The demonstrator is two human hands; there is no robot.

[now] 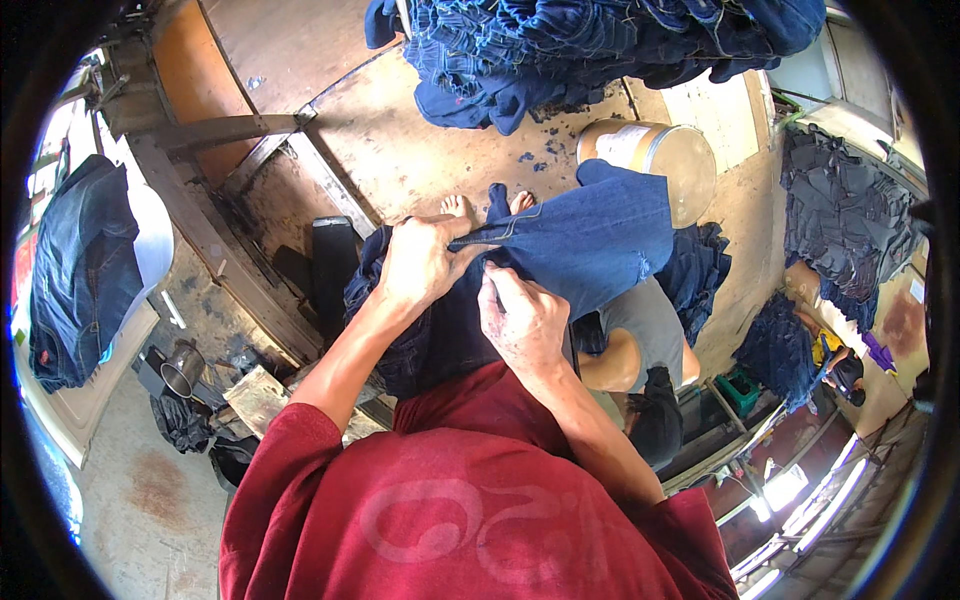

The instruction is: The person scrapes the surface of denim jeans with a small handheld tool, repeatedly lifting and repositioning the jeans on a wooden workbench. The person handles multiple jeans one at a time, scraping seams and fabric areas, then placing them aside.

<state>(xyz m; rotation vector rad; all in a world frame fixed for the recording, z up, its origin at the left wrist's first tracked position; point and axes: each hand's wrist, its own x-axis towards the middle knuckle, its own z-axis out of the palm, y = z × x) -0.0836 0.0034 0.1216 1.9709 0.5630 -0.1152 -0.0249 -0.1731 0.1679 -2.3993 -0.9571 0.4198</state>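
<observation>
A pair of blue jeans (600, 235) lies across my lap, one leg stretched out toward the right. A seam with light stitching runs along it, and a small frayed patch shows near its far right end. My left hand (425, 262) is closed on the fabric, pinching a fold along that seam between thumb and fingers. Just right of it and nearer to me, my right hand (522, 315) is curled, thumb and forefinger pressed together at the edge of the denim. Its other fingers are tucked under. Darker bunched denim (425, 345) sits beneath both hands.
A large denim heap (610, 45) lies ahead, beside a brown drum (655, 160). Close on my right is another person in grey shorts (645, 325). Dark garments (845, 205) are piled far right. At left are jeans (85, 275) on a white surface and a metal mug (182, 368).
</observation>
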